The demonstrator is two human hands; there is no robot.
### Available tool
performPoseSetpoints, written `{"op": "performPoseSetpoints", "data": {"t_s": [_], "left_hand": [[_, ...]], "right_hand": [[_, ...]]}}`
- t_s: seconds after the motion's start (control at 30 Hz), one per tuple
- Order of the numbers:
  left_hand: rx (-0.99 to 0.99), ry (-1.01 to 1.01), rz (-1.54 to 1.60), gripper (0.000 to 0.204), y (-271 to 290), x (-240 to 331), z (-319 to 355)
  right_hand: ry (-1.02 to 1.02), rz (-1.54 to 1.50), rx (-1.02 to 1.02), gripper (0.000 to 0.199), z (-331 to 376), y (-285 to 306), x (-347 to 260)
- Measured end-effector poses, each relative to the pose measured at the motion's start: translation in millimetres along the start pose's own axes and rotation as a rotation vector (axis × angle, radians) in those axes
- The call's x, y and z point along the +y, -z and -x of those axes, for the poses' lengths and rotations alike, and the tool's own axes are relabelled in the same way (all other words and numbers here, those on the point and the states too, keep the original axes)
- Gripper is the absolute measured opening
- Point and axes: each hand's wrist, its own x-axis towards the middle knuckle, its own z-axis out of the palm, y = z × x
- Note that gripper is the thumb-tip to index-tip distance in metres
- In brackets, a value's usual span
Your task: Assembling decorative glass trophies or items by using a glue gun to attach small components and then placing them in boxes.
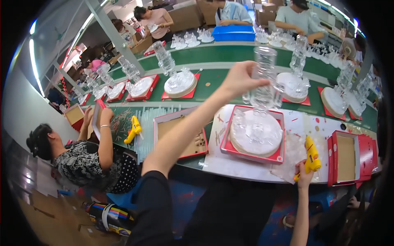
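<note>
My left hand (243, 78), arm stretched forward, has its thumb and fingers closed on the side of a clear ridged plastic tower (265, 59). The tower stands over a round white base (250, 141) with clear plastic pieces around it; I cannot tell whether its foot touches the base. A shallow red box tray (225, 144) surrounds the base on the white-topped bench. Lower right, my right hand (303, 177) is wrapped round the handle of a yellow glue gun (312, 153), held apart from the tower at the bench's front edge.
Left of the tray lie a box with cardboard tubes (200, 141), clear sticks (150, 127) and another yellow glue gun (134, 130). Red box trays (349, 160) are stacked at right. Similar towers line the green conveyor (221, 78). A co-worker (98, 164) sits close at left.
</note>
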Motion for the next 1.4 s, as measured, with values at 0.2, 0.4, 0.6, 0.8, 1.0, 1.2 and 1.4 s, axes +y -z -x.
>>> {"op": "performPoseSetpoints", "data": {"t_s": [0.2,0.4,0.6,0.8,1.0,1.2,1.4], "left_hand": [[0.227,-0.187,-0.091,0.045,51.3,-14.8,-36.3],[0.194,-0.176,-0.231,0.053,59.6,-53.9,-51.4],[0.461,-0.155,-0.182,0.070,78.6,-148.9,-69.1],[0.537,-0.125,-0.569,0.080,77.7,-191.4,-99.3],[0.406,-0.098,-0.289,0.069,12.6,-179.6,-46.2],[-0.144,0.009,-0.180,0.057,-101.4,-95.0,2.8],[-0.703,-0.256,-0.141,0.033,-215.8,-18.4,22.2]], "right_hand": [[-0.001,-0.042,0.060,0.017,6.0,-5.3,-2.3],[-0.066,-0.050,0.097,0.009,9.6,-6.4,-10.6],[-0.089,-0.036,0.066,0.010,4.4,-13.2,-14.2],[-0.113,-0.043,0.100,0.012,6.1,-20.8,-17.2],[0.006,0.148,0.020,0.014,0.3,-12.9,0.7],[0.117,0.271,0.076,0.030,22.8,-4.5,-30.7],[0.451,0.183,0.191,0.043,122.2,10.9,-90.7]]}}
